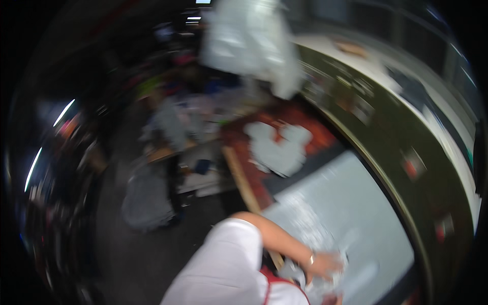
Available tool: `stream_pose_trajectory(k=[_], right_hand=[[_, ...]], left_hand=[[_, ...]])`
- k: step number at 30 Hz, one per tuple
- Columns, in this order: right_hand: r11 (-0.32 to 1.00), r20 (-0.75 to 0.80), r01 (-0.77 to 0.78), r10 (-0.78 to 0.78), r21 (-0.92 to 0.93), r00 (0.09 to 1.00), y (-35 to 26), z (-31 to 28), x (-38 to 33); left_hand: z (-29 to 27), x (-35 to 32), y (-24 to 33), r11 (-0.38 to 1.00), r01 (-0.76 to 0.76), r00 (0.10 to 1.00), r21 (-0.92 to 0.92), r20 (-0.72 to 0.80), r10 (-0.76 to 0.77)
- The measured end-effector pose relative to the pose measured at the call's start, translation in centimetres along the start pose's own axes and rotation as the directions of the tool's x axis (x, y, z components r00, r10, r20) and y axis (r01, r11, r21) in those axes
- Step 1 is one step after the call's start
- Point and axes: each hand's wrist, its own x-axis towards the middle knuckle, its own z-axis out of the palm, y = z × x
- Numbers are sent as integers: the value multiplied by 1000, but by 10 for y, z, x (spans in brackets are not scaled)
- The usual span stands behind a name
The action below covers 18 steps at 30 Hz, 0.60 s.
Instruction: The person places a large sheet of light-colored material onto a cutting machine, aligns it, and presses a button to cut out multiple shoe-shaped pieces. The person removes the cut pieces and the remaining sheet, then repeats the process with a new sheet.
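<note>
My left hand (325, 265), with a light band (311, 258) at the wrist, reaches from a short white sleeve over a pale grey sheet (376, 223) on the table. Its fingers look stretched out and apart, though blurred; the hand seems to rest on the sheet's near part. Beside it lies crumpled, whitish, see-through material (292, 272), too smeared to name. Only a small part of my right hand (333, 299) shows at the lower edge, its fingers hidden. Farther up the table lies a pale grey cut piece with rounded lobes (279, 150) on a reddish surface (323, 129).
A large whitish plastic bag or sheet (249, 43) hangs above the table's far end. Along the right runs a dark green panel (391, 129) with a pale ledge (432, 107). Left of the table, a pale bundle (147, 195) stands on the dark floor (119, 254).
</note>
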Motion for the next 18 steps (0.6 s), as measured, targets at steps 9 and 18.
stream_pose_trajectory(k=[9,18], right_hand=[[187,274,410,-499,-892,822,23,41,-17],[-120,327,315,-553,-941,766,23,42,-30]], left_hand=[[107,21,-34,988,-95,961,121,-248,123],[60,96,-85,384,-517,799,-765,-592,-105]])
